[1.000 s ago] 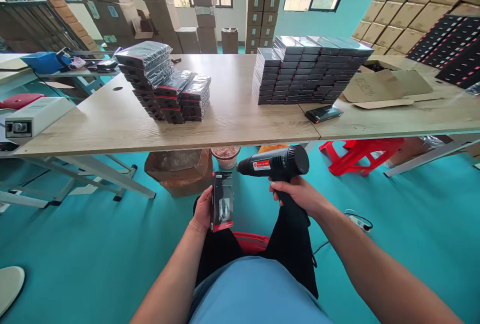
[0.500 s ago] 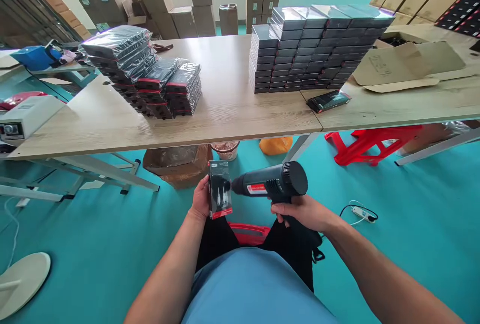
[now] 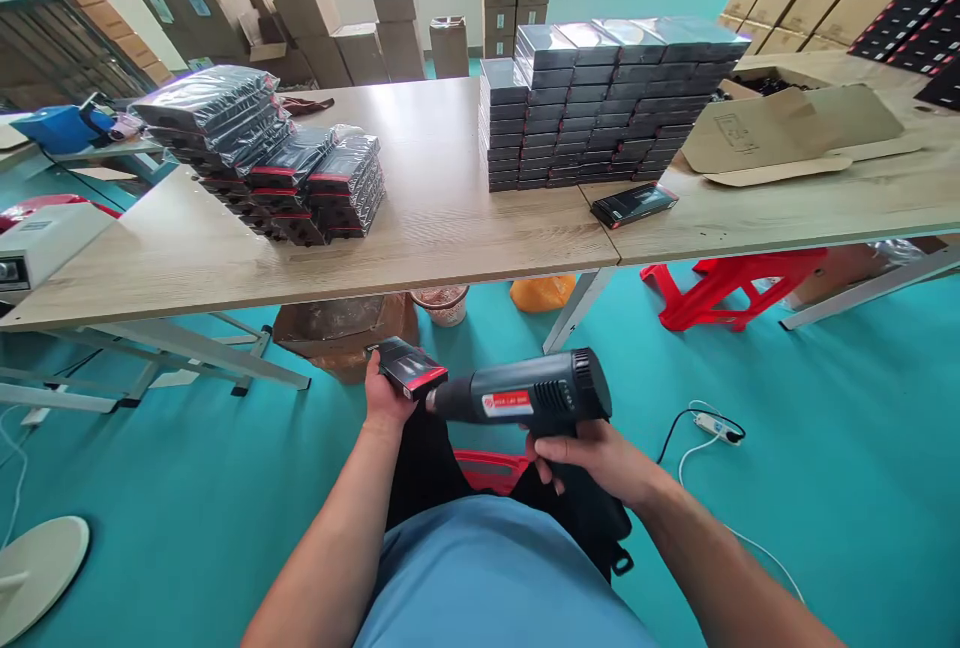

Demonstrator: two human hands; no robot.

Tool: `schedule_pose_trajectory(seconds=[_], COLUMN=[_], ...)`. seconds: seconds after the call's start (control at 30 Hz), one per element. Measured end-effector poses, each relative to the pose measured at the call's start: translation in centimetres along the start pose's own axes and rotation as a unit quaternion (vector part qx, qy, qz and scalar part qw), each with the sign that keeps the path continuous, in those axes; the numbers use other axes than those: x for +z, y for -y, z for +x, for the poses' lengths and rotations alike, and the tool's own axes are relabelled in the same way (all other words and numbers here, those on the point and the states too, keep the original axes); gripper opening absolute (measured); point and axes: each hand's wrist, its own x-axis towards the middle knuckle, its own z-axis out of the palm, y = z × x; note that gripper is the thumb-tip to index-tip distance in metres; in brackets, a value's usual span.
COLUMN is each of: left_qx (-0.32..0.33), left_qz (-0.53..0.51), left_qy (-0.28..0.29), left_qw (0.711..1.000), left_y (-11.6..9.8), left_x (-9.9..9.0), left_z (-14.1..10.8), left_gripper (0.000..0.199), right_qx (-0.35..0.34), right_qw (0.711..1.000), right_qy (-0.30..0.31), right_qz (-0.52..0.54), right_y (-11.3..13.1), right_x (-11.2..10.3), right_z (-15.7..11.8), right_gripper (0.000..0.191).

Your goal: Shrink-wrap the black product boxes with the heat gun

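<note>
My left hand (image 3: pixel 387 396) grips a small black box (image 3: pixel 407 365) with a red end, tilted so its flat face points up. Wrapped round the handle of a dark heat gun (image 3: pixel 551 391) is my right hand (image 3: pixel 592 458). The gun's nozzle points left and sits close against the box's red end; whether they touch I cannot tell. Both are held over my lap, in front of the table (image 3: pixel 427 228). On the table's left stand stacks of boxes in loose clear film (image 3: pixel 330 178). A tall block of neatly stacked black boxes (image 3: pixel 592 118) stands right of them.
A single black box (image 3: pixel 634 204) lies near the table's front edge. Right of it is an opened carton (image 3: pixel 765 133). Below are a brown carton (image 3: pixel 337 328), a bucket (image 3: pixel 442 305), an orange bag (image 3: pixel 543 293) and a red stool (image 3: pixel 697 293). A power strip (image 3: pixel 718 427) lies on the floor.
The box in my left hand has turned from upright to lying flatter, its red end toward the nozzle. The heat gun has moved slightly left and down.
</note>
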Motion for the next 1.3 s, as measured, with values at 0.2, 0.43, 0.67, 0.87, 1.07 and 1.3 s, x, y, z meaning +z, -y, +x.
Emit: schedule_pose_trajectory(seconds=[0.2,0.43,0.67,0.87,1.07,1.3], left_qx=[0.015,0.007,0.007,0.019,0.031,0.027], left_qz=[-0.042,-0.051,-0.053,-0.044,-0.059,-0.101], left_qy=[-0.035,-0.037,-0.029,-0.047,-0.058,-0.057], left_qw=[0.998,0.998,0.998,0.998,0.996,0.993], left_y=[0.8,1.5,1.6,0.9,-0.5,-0.8], left_x=[-0.4,-0.3,-0.5,-0.4,-0.5,-1.5], left_z=[0.9,0.9,0.7,0.9,1.4,1.3], left_gripper=[0.054,0.058,0.069,0.049,0.042,0.046], right_qx=[-0.027,-0.063,-0.067,-0.059,-0.06,-0.034], right_qw=[0.999,0.994,0.995,0.998,0.981,0.973], right_qy=[-0.044,-0.093,-0.034,-0.023,-0.153,-0.137], right_qz=[0.006,0.013,-0.063,-0.001,0.105,0.184], right_y=[-0.1,0.3,0.4,-0.1,-1.3,-1.7], right_x=[-0.3,1.1,2.4,3.0,2.9,3.4], right_z=[0.4,1.1,1.3,1.5,1.4,1.7], right_gripper=[0.031,0.036,0.029,0.031,0.036,0.034])
